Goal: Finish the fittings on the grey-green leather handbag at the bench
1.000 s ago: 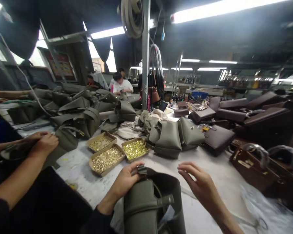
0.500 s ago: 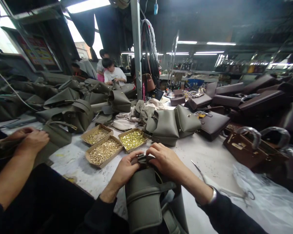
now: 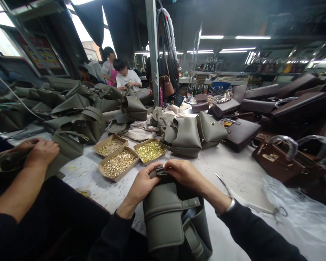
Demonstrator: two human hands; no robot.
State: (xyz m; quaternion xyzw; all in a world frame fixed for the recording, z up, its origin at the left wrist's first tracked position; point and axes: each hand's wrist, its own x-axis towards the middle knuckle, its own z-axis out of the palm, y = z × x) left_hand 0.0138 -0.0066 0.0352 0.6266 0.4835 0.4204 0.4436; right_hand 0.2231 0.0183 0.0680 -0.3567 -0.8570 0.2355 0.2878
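Right hand (image 3: 182, 173) arrived since earlier; both hands pinch olive bag (image 3: 165, 214) top, fastener seemingly hidden.

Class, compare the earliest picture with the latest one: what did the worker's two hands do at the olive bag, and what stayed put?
The right hand, open and clear of the olive bag a second ago, moved left and took hold of the bag's top edge beside the left hand, which kept its grip. The three trays of brass studs and the scissors stayed in place.
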